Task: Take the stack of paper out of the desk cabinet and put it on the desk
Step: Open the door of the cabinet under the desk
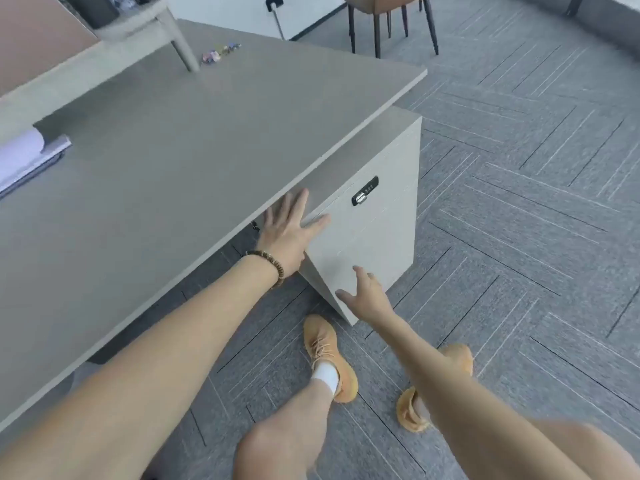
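A pale grey desk cabinet (381,216) stands under the right end of the grey desk (173,161). Its door carries a small black lock (364,191) near the top. My left hand (289,230), with a bead bracelet on the wrist, lies flat and spread on the door's upper left corner, just below the desk edge. My right hand (363,294) has its fingers apart against the door's lower edge. The door's left edge looks slightly swung out. No stack of paper shows; the cabinet's inside is hidden.
White sheets on a grey clipboard or laptop (27,157) lie at the desk's left edge. Small coloured objects (220,53) sit at the far side beside a stand leg (181,46). A brown chair (391,15) stands beyond on the grey carpet. My feet in orange shoes (329,355) are below.
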`<state>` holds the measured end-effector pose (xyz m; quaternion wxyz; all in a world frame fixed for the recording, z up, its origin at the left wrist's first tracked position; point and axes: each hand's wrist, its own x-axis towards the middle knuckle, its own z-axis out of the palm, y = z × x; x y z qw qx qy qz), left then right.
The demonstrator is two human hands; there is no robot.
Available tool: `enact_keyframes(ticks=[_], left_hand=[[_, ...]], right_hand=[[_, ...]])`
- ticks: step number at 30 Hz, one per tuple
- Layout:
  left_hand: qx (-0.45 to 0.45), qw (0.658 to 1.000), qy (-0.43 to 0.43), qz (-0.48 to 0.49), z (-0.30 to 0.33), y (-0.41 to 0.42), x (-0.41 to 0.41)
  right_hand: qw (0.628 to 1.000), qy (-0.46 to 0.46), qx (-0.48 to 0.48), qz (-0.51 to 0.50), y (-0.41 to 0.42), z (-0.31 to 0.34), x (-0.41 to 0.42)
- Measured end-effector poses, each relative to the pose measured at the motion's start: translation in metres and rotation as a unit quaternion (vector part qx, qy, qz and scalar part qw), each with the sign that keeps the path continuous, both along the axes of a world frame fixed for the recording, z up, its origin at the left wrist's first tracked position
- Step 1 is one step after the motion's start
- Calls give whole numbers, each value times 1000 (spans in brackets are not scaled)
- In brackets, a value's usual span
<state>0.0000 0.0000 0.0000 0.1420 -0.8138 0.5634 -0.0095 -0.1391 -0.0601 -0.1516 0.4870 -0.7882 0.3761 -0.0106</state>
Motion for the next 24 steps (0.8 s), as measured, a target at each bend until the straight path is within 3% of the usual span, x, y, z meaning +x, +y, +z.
enact_keyframes(ticks=[4,14,24], left_hand=[[14,999,-38,-9,-2,-11,9],[25,999,-27,-26,-10,-24,25],[-3,1000,-24,-18,-14,-24,24]], right_hand=[[998,-24,36,-50,6,-10,17],[980,-90,102,-146,10,-49,58],[967,-135,45,-214,10,-59,82]])
